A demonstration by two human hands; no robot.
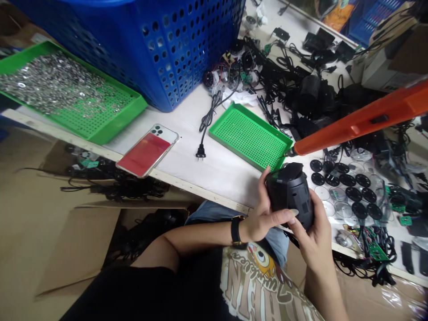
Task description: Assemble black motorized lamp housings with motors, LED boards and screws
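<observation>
A black plastic device housing (pixel 290 189) with small slots in its side is held between both hands at the table's front edge. My left hand (pixel 264 215), with a black watch strap on its wrist, wraps round its left side, thumb across the front. My right hand (pixel 314 235) grips the lower right side, its thumb meeting the left one. Just above the housing is the tip of an orange power screwdriver (pixel 354 119), which no hand holds. Behind the housing lies a shallow green perforated tray (pixel 249 136). What is inside the housing is hidden.
To the left, a green tray (pixel 110 127) of small metal screws and a phone (pixel 145 151) overhang the table edge. A tall blue basket (pixel 157 58) stands behind. A plugged cord (pixel 200 151), black discs (pixel 354 194), circuit boards and tangled cables lie about.
</observation>
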